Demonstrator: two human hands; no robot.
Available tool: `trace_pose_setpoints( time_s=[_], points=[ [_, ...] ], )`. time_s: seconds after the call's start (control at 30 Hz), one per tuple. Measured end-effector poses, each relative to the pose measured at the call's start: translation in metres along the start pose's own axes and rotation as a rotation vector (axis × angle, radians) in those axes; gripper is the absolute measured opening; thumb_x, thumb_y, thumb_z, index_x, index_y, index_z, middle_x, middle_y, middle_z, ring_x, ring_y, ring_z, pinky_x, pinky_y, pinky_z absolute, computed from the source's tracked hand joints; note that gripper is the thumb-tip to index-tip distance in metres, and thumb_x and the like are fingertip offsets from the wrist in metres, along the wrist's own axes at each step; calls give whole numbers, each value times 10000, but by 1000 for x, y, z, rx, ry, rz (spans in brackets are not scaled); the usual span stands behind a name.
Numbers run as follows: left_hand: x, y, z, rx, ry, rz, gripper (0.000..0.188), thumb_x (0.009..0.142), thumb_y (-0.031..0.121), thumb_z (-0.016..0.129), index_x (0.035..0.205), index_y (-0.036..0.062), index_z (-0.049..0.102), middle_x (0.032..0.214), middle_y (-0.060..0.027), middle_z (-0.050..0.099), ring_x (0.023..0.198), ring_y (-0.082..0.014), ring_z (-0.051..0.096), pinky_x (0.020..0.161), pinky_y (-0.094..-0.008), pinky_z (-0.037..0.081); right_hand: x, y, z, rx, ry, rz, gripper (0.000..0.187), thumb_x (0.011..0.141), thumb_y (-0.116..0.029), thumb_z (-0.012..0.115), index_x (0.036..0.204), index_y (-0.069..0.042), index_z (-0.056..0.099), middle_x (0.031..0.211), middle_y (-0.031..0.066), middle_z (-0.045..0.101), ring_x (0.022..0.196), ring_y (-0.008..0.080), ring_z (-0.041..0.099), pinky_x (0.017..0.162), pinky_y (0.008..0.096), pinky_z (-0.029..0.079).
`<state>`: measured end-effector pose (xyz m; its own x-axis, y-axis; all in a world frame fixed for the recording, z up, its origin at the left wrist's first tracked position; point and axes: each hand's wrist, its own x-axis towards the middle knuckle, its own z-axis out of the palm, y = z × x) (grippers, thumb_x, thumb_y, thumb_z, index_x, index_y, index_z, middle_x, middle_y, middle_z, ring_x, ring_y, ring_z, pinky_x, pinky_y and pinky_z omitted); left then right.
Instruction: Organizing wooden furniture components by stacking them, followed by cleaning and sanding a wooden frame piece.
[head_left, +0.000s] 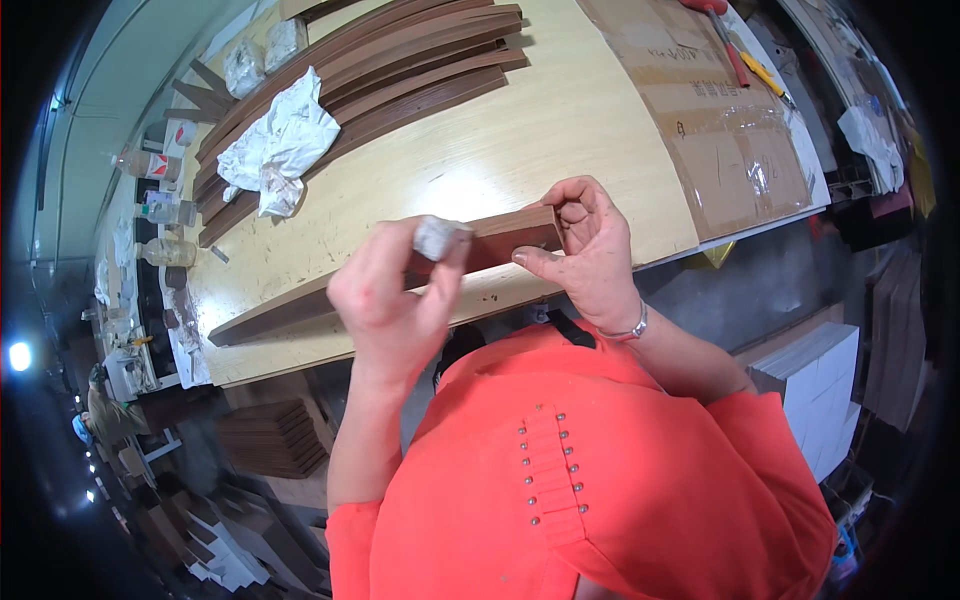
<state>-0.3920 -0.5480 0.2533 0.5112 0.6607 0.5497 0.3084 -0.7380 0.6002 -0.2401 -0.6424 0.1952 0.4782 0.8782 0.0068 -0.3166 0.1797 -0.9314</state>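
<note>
Brown wood board (pixel 495 243) slants along the near edge of the table (pixel 590 150), its L end down by the near L corner, R end up in the R hand (pixel 592 240). R fingers curl round that end, thumb flat on the near face, so they grip it. L hand (pixel 385 290) is approx. mid-board, fingers closed on a small grey-white wad (pixel 434 238); wad is right over the board's top edge, can't tell if it's pressing.

Beyond, at the back L of the table: pile of brown strips (pixel 410 65), laid roughly parallel, w/ a crumpled white rag (pixel 285 140) on top. Few plastic bottles (pixel 166 253) off the table's L side. On the R, a flat cardboard sheet (pixel 690 110) w/ shiny tape, plus a red-handled tool (pixel 735 60) & a yellow cutter (pixel 764 73) next to each other on it.

Person wears a red top (pixel 660 480), bracelet (pixel 641 320) on R wrist. Below table ht.: dark stack (pixel 270 440) on the L, white-faced stack (pixel 815 385) on the R.
</note>
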Motion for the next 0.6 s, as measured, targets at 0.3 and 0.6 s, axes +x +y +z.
trace_pose_setpoints(
  time_s=[0.3, 0.6],
  points=[
    [2, 27, 22, 29, -37, 161, 193, 682, 66, 741, 831, 42, 622, 704, -80, 605, 577, -213, 595, 531, -298, 468, 1, -7, 3, 4, -38, 13, 506, 643, 116, 741, 1035, -19, 451, 965, 56, 546, 894, 102, 558, 777, 238, 483],
    [12, 38, 16, -13, -95, 237, 268, 666, -36, 704, 920, 14, 637, 816, -124, 641, 691, -260, 633, 581, -307, 508, 2, -6, 6, 26, -34, -71, 500, 650, 92, 753, 1042, -21, 465, 950, 42, 562, 865, 80, 535, 746, 212, 429]
  ],
)
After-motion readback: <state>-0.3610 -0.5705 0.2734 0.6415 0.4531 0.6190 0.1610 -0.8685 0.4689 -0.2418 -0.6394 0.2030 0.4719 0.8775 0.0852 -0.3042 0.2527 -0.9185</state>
